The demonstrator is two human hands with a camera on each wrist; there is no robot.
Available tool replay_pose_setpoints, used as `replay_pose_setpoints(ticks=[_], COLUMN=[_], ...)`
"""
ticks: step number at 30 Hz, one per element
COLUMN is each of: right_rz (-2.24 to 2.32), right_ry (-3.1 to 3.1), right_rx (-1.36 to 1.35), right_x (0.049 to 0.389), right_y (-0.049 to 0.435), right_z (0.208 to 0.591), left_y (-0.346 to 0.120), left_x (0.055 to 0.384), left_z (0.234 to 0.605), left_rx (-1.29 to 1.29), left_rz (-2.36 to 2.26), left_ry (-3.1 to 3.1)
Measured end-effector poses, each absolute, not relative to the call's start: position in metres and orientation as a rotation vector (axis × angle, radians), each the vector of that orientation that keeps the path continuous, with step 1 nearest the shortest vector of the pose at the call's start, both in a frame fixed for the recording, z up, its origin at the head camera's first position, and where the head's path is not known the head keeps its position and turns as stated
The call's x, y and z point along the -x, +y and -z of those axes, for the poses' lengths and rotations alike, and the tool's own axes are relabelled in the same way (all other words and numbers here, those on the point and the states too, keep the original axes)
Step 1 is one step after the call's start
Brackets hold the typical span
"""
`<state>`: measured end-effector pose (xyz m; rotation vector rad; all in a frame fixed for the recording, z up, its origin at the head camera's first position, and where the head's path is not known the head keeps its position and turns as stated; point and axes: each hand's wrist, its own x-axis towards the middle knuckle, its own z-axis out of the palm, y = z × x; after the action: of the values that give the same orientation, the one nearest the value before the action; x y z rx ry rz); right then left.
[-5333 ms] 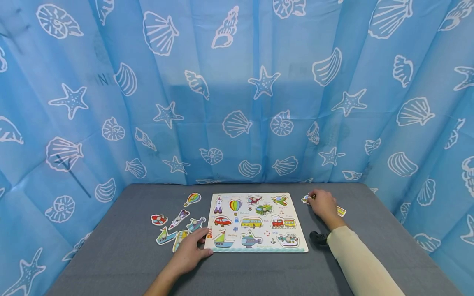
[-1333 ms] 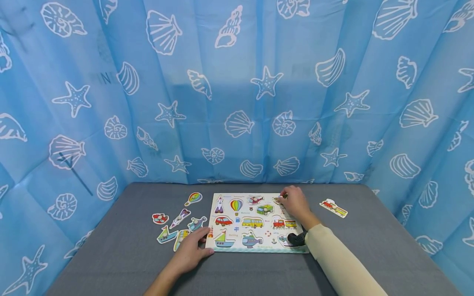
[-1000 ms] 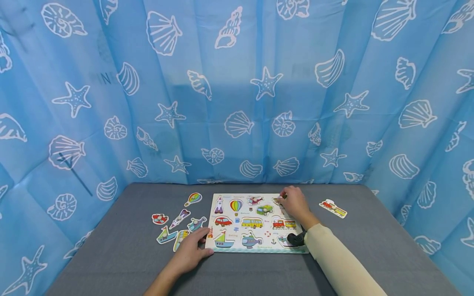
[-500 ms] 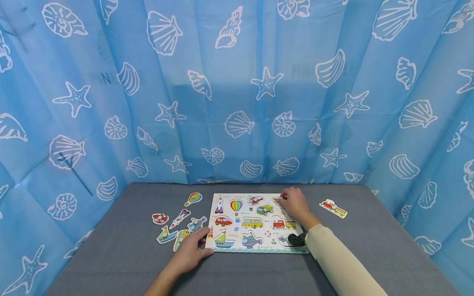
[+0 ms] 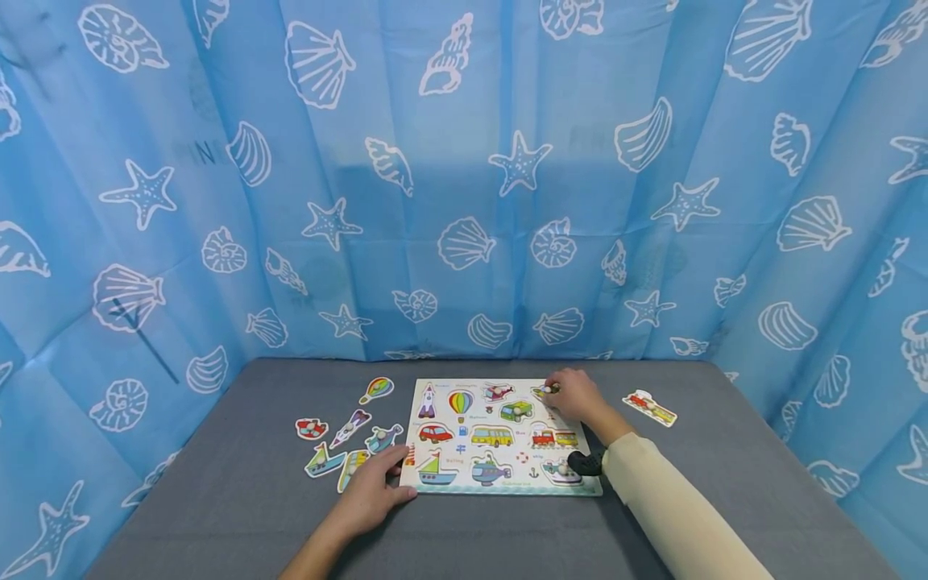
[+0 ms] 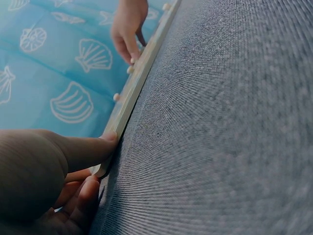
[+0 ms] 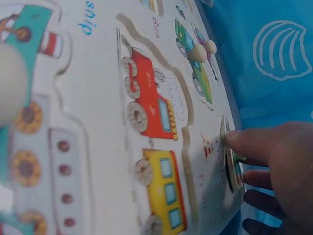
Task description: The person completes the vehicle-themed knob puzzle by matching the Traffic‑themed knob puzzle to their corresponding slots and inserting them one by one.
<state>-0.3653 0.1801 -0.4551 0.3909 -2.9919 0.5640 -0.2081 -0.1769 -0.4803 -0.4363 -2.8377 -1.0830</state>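
My left hand [image 5: 371,494] grips the near left corner of the wooden puzzle board [image 5: 464,491], thumb on the edge and fingers below, as the left wrist view shows. At the board's far right corner my right hand [image 5: 576,395] pinches the airplane puzzle piece [image 5: 540,391] over the airplane recess. In the right wrist view, this piece [image 7: 231,161] stands slightly tilted against the board, partly hidden by the fingers. Knobbed pieces sit in the board: a helicopter [image 5: 498,391], a green truck [image 5: 516,411] and a ship [image 5: 562,471]. The train recess [image 7: 151,107] shows only its printed picture.
Left of the board lie a balloon [image 5: 377,390], a red car [image 5: 312,428], a rocket [image 5: 350,428], a submarine [image 5: 383,439], a sailboat [image 5: 324,461] and a bus piece [image 5: 352,470] partly behind my left hand. A train piece [image 5: 650,408] lies right. A blue curtain [image 5: 464,201] hangs behind.
Since the earliest frame, my right hand has carried the airplane piece left from the table onto the board's far right corner. Over the last second it has shifted only slightly. The left hand has stayed put.
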Motion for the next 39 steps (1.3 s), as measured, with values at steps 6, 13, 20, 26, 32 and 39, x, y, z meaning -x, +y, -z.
replay_pose_setpoints(ticks=[6, 13, 20, 26, 32, 39], right_rz=[-0.542, -0.509, -0.53, -0.633, -0.849, -0.941], right_ry=[-3.04, -3.064, -3.07, -3.07, -3.002, -2.948], right_rx=[-0.385, -0.338, -0.296, -0.362, -0.464, -0.427], right_x=[0.371, 0.375, 0.376, 0.373, 0.367, 0.362], right_y=[0.178, 0.176, 0.173, 0.175, 0.185, 0.202], right_z=[0.451, 0.449, 0.45, 0.449, 0.442, 0.436], left_y=[-0.177, -0.177, -0.178, -0.178, -0.178, -0.179], left_x=[0.207, 0.209, 0.209, 0.209, 0.208, 0.21], left_z=[0.479, 0.481, 0.482, 0.481, 0.481, 0.482], left_rx=[0.436, 0.45, 0.453, 0.466, 0.474, 0.47], left_rz=[1.1, 1.091, 1.075, 1.079, 1.062, 1.07], left_ry=[-2.84, -2.83, -2.818, -2.811, -2.792, -2.809])
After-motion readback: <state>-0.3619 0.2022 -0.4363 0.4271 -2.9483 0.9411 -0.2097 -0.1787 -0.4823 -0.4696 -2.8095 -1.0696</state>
